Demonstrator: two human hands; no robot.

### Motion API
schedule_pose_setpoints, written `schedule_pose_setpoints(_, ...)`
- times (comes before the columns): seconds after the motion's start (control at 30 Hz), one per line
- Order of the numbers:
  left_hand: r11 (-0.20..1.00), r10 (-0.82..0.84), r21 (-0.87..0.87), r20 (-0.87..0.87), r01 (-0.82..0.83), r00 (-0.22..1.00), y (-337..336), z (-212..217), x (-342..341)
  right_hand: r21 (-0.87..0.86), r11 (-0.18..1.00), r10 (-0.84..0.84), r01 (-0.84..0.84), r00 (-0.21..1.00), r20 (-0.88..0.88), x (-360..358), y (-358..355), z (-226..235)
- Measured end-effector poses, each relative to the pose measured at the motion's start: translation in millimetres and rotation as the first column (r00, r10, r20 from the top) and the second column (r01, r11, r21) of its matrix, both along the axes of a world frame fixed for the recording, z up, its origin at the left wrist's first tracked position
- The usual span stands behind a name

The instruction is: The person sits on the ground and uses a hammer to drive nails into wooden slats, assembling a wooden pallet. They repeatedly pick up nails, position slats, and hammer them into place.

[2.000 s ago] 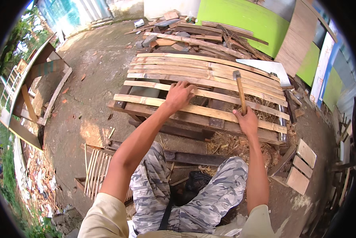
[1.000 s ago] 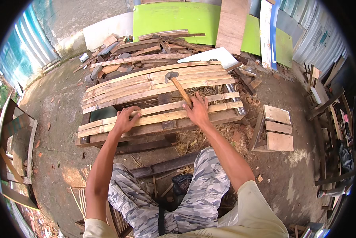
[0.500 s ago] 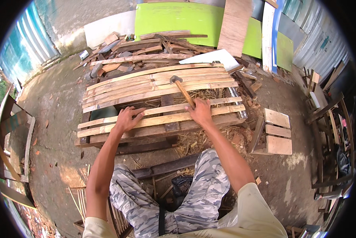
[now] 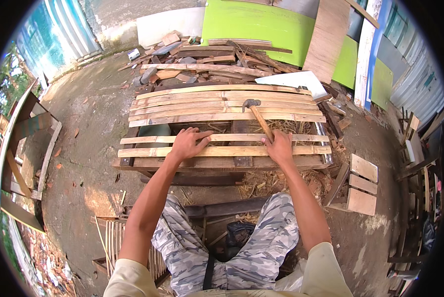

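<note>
My right hand (image 4: 280, 147) is closed around the wooden handle of a claw hammer (image 4: 257, 117), whose metal head rests over the far slats and points away from me. My left hand (image 4: 188, 143) lies over the two near slats, thumb and index finger apart, other fingers over the far edge. The nearer bamboo slat (image 4: 222, 151) and a second, thinner bamboo slat (image 4: 239, 138) run crosswise on a dark wooden frame (image 4: 162, 164). Beyond an opening, several bamboo slats (image 4: 182, 107) lie side by side on the same frame.
Scrap wood and rubble (image 4: 202, 58) pile up behind the frame, against a green panel (image 4: 256, 25). A small slatted wooden piece (image 4: 363, 183) stands at right. Dry shavings (image 4: 261, 178) litter the ground by the frame. A wooden structure (image 4: 38, 143) stands at far left.
The view has turned, so the scene sits further right. A wider gap shows between the two near slats. Both hands remain on them, and the hammer stays in my right hand.
</note>
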State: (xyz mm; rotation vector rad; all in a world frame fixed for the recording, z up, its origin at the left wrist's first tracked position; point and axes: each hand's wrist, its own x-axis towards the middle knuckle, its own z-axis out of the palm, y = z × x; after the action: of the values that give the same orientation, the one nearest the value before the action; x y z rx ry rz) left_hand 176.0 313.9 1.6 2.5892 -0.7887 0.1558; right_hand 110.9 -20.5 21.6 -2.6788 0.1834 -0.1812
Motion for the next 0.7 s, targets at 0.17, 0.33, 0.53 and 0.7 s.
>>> schedule_pose_setpoints(0.17,0.995,0.033,0.092,-0.038,-0.030,0.999,-0.2,3.2,-5.1,-0.017,1.000,-0.008,0.009,0.999,0.047,-2.3,2.2,-1.6)
schedule_pose_setpoints(0.33,0.967,0.105,0.239,-0.078,-0.083,0.991,-10.2,11.4,-8.1,-0.078,0.995,-0.062,0.060,0.998,-0.018,-1.6,2.0,-6.8)
schedule_pose_setpoints(0.53,0.960,0.269,-0.129,0.201,-0.247,0.942,29.2,-8.7,-3.9,-0.050,0.997,-0.057,0.056,0.998,-0.033,-5.3,9.1,-2.5)
schedule_pose_setpoints(0.7,0.628,0.754,0.186,0.092,-0.756,0.650,86.7,1.4,-10.1,-0.053,0.997,-0.060,0.055,0.994,-0.089,-2.8,4.0,-3.5)
